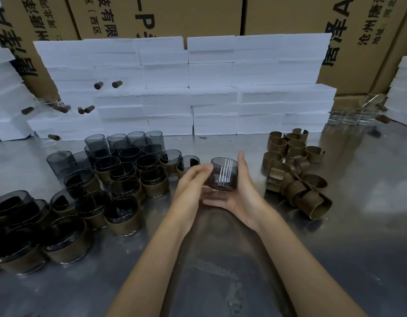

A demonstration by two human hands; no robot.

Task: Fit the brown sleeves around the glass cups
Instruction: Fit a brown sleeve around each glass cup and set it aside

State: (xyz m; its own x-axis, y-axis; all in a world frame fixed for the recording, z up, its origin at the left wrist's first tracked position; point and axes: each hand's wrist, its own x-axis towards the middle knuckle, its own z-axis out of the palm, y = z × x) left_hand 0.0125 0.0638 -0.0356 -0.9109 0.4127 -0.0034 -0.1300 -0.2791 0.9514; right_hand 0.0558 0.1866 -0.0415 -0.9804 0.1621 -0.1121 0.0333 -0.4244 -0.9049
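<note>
Both hands, left hand and right hand, hold a bare glass cup at centre; brown sleeves lie at 3 o'clock. Glass: rigid, smooth, likely slippery and fragile; best held by its wall.

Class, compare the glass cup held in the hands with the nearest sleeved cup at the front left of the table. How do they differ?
The held cup is bare; the front-left cup wears a brown sleeve. The held cup is lifted and tilted between the left hand and right hand; the front-left cup stands on the table. Both are smoky grey glass.
</note>
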